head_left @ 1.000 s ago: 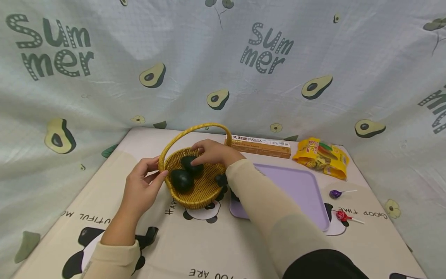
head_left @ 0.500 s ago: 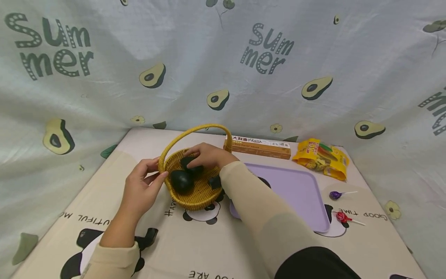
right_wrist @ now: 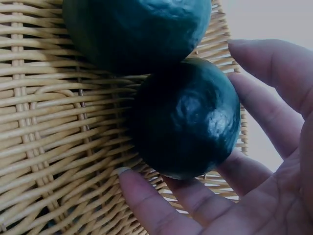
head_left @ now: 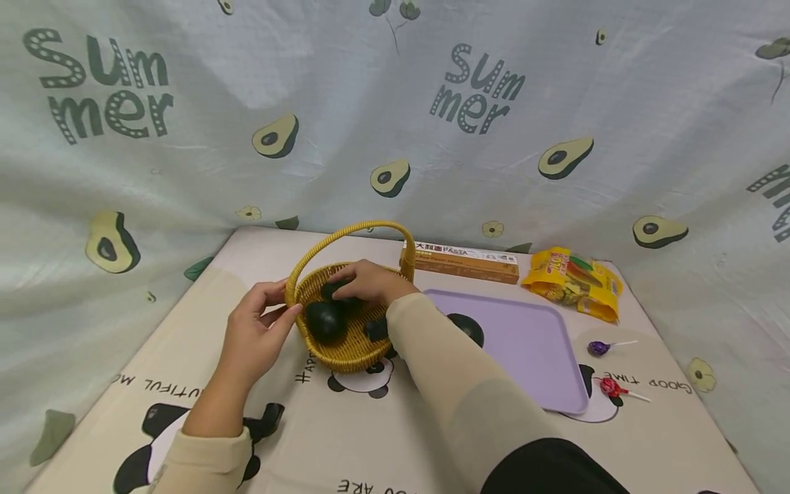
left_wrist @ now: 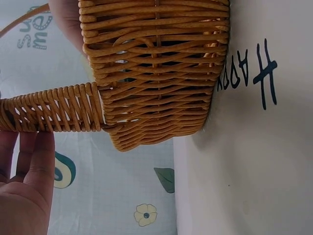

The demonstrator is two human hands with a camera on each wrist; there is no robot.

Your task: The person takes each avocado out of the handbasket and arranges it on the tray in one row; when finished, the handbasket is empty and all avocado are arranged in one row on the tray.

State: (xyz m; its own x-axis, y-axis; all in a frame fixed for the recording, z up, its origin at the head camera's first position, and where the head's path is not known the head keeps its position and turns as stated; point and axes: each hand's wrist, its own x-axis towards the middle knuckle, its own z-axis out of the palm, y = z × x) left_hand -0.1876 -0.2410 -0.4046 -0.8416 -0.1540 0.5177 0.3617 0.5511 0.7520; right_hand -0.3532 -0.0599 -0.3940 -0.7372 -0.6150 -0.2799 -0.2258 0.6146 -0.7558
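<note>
My left hand (head_left: 256,336) pinches the base of the handle on a yellow wicker basket (head_left: 345,360); in the left wrist view its fingers (left_wrist: 41,156) lie against the woven handle (left_wrist: 58,108). Inside the basket are two dark green avocados. My right hand (head_left: 370,281) reaches in and curls round the farther avocado (right_wrist: 188,120), fingers on its right and lower sides. The nearer avocado (head_left: 325,322) touches it and shows large at the top of the right wrist view. Another avocado (head_left: 467,329) rests on the lilac tray (head_left: 524,343), partly behind my right sleeve.
Behind the tray lies a long pasta box (head_left: 463,264). A yellow snack bag (head_left: 574,285) lies at the back right. Right of the tray are a purple lollipop (head_left: 599,348) and a red lollipop (head_left: 612,388). A printed curtain (head_left: 345,89) stands behind the table.
My right hand has settled lower round the farther avocado, and its forearm has shifted left, uncovering the avocado on the tray. My left hand keeps its hold on the basket handle.
</note>
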